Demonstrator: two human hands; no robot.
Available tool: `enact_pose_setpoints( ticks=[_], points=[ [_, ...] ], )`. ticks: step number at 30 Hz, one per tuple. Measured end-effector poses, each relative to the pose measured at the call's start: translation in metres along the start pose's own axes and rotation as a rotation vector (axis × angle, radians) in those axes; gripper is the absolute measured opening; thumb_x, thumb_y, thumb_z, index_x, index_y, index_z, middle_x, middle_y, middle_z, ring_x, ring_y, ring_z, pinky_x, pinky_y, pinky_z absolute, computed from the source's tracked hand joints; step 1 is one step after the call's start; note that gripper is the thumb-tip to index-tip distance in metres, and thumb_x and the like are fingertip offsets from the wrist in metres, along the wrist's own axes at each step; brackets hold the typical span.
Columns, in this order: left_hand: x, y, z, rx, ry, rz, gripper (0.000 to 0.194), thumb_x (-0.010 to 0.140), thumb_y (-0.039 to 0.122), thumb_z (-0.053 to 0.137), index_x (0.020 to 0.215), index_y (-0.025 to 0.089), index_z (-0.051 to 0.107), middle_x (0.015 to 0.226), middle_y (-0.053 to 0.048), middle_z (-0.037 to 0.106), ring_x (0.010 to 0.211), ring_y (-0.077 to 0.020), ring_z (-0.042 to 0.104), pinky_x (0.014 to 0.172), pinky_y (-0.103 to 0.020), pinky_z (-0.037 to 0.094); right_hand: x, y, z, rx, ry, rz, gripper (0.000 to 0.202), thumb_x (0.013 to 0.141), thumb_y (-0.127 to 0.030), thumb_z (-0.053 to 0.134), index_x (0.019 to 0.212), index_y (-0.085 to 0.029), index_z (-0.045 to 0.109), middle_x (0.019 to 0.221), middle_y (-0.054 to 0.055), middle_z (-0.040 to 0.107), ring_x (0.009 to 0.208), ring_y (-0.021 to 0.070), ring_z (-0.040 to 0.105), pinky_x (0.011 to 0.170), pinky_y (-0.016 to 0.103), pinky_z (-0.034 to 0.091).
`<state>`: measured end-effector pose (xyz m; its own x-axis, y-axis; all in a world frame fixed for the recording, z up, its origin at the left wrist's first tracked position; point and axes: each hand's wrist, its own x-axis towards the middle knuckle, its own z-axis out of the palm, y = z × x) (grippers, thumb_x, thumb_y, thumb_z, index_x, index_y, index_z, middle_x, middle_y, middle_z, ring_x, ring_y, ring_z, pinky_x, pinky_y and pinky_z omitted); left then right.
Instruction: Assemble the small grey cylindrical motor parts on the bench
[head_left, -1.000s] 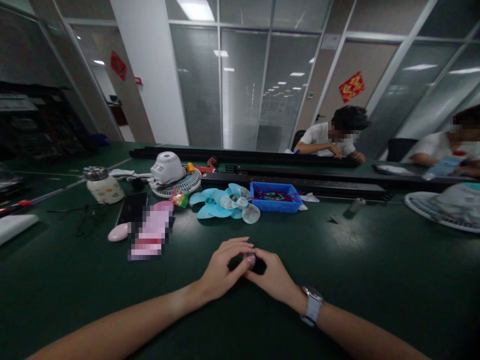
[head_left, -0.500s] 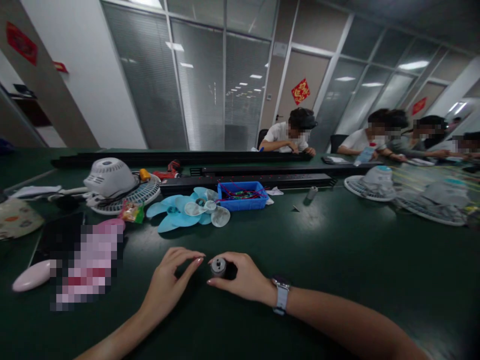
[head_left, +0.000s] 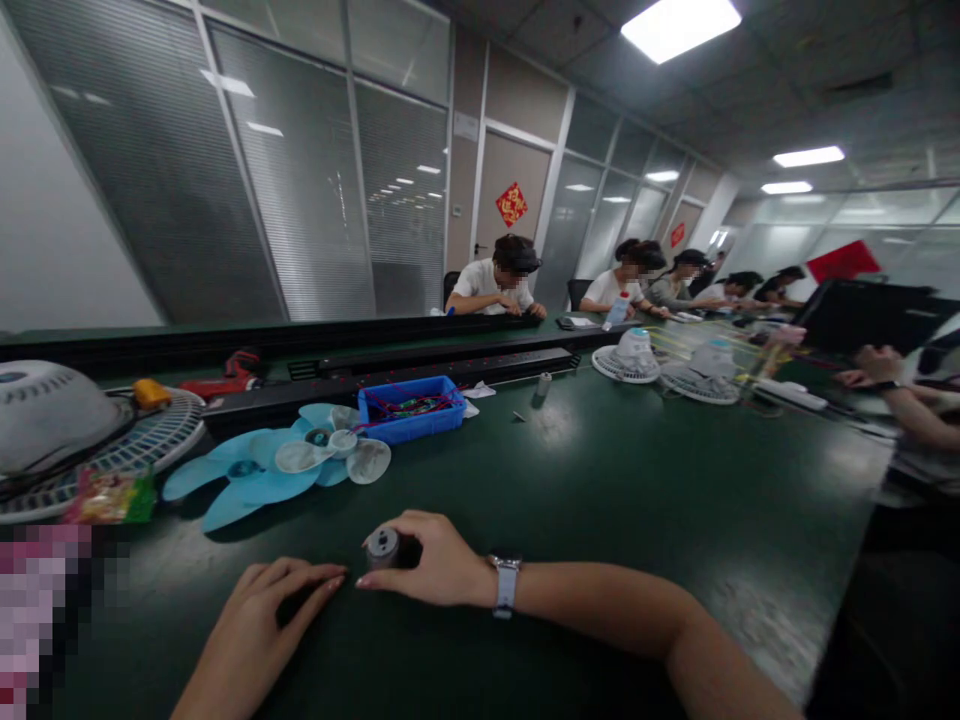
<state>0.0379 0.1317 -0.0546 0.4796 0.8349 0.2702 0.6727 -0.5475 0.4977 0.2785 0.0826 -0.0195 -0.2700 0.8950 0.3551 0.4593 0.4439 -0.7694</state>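
Observation:
My right hand has its thumb and fingers curved round a small electric motor, a grey metal cylinder. The motor stands upright on the green table, with a dark hole in the middle of its top face. To the left, my left hand is held low over the table, apart from the motor. Its thumb and index fingertips meet in a pinch; anything between them is too small to make out. A watch with a pale strap is on my right wrist.
Light-blue fan blades lie beyond my hands, beside a blue bin of wires. Farther off are another metal cylinder, black bars, a red power drill and white fan parts. Several people sit around the table.
The view has turned right, so the table items appear farther left. My left hand sits a little lower beside the motor, still pinched. My right hand keeps its hold on the motor.

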Motion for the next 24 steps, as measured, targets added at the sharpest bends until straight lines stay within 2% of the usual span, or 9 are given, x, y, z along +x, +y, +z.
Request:
enact_pose_setpoints(
  ticks=[4, 8, 12, 16, 18, 20, 22, 23, 24],
  points=[
    [-0.004, 0.007, -0.003, -0.012, -0.026, 0.008, 0.041, 0.082, 0.061, 0.056, 0.099, 0.031, 0.077, 0.093, -0.004, 0.073, 0.092, -0.0270, 0.063, 0.083, -0.041, 0.053, -0.015, 0.008, -0.049, -0.095, 0.221, 0.068, 0.040, 0.079, -0.048, 0.072, 0.107, -0.019, 0.068, 0.099, 0.004, 0.069, 0.089, 0.0157, 0.063, 0.081, 0.029, 0.049],
    [-0.008, 0.016, -0.006, -0.040, -0.072, -0.010, 0.040, 0.082, 0.060, 0.056, 0.100, 0.030, 0.077, 0.091, -0.004, 0.073, 0.088, -0.0254, 0.064, 0.078, -0.037, 0.054, -0.041, 0.038, -0.106, -0.258, 0.462, 0.201, 0.037, 0.083, -0.045, 0.066, 0.107, -0.017, 0.067, 0.102, 0.007, 0.069, 0.089, 0.0180, 0.063, 0.082, 0.032, 0.050],
    [-0.009, 0.020, -0.007, -0.053, -0.080, -0.013, 0.040, 0.083, 0.059, 0.056, 0.102, 0.030, 0.076, 0.085, -0.003, 0.071, 0.081, -0.0233, 0.065, 0.071, -0.033, 0.053, -0.064, 0.069, -0.137, -0.401, 0.585, 0.313, 0.041, 0.083, -0.048, 0.063, 0.108, -0.016, 0.067, 0.105, 0.010, 0.069, 0.090, 0.0208, 0.064, 0.084, 0.035, 0.050],
    [-0.009, 0.021, -0.006, -0.039, -0.091, -0.025, 0.042, 0.084, 0.060, 0.054, 0.103, 0.029, 0.075, 0.081, -0.003, 0.069, 0.078, -0.0225, 0.064, 0.068, -0.032, 0.053, -0.073, 0.087, -0.143, -0.406, 0.555, 0.388, 0.041, 0.084, -0.050, 0.061, 0.107, -0.016, 0.066, 0.100, 0.008, 0.070, 0.087, 0.0212, 0.064, 0.081, 0.035, 0.050],
    [-0.009, 0.021, -0.006, -0.042, -0.100, -0.027, 0.044, 0.083, 0.061, 0.054, 0.104, 0.028, 0.075, 0.079, -0.003, 0.068, 0.075, -0.0222, 0.064, 0.066, -0.032, 0.053, -0.075, 0.086, -0.142, -0.392, 0.547, 0.403, 0.045, 0.084, -0.049, 0.061, 0.114, -0.016, 0.062, 0.104, 0.009, 0.069, 0.090, 0.0217, 0.064, 0.083, 0.036, 0.049],
    [-0.009, 0.020, -0.006, -0.068, -0.089, -0.057, 0.048, 0.083, 0.062, 0.053, 0.108, 0.027, 0.073, 0.075, -0.002, 0.067, 0.071, -0.0219, 0.064, 0.063, -0.031, 0.053, -0.074, 0.076, -0.139, -0.466, 0.623, 0.363, 0.058, 0.081, -0.048, 0.066, 0.127, -0.015, 0.054, 0.119, 0.013, 0.064, 0.103, 0.0247, 0.061, 0.092, 0.040, 0.046],
    [-0.010, 0.019, -0.006, -0.128, -0.045, -0.124, 0.053, 0.083, 0.064, 0.051, 0.115, 0.025, 0.069, 0.074, -0.002, 0.067, 0.067, -0.0219, 0.065, 0.060, -0.031, 0.053, -0.071, 0.055, -0.129, -0.590, 0.720, 0.248, 0.066, 0.079, -0.045, 0.069, 0.134, -0.014, 0.048, 0.130, 0.015, 0.056, 0.116, 0.0275, 0.054, 0.101, 0.045, 0.039],
    [-0.010, 0.018, -0.007, -0.162, -0.010, -0.164, 0.055, 0.084, 0.065, 0.049, 0.117, 0.025, 0.067, 0.076, -0.002, 0.068, 0.067, -0.0223, 0.065, 0.059, -0.031, 0.054, -0.068, 0.042, -0.122, -0.634, 0.715, 0.175, 0.062, 0.081, -0.044, 0.068, 0.132, -0.015, 0.049, 0.131, 0.015, 0.056, 0.119, 0.0275, 0.052, 0.103, 0.045, 0.036],
    [-0.010, 0.017, -0.007, -0.190, 0.031, -0.202, 0.056, 0.085, 0.065, 0.046, 0.118, 0.024, 0.066, 0.079, -0.002, 0.070, 0.069, -0.0228, 0.066, 0.059, -0.031, 0.054, -0.064, 0.028, -0.111, -0.648, 0.656, 0.105, 0.053, 0.084, -0.043, 0.065, 0.129, -0.018, 0.053, 0.127, 0.012, 0.058, 0.118, 0.0261, 0.052, 0.103, 0.044, 0.035]
  ],
)
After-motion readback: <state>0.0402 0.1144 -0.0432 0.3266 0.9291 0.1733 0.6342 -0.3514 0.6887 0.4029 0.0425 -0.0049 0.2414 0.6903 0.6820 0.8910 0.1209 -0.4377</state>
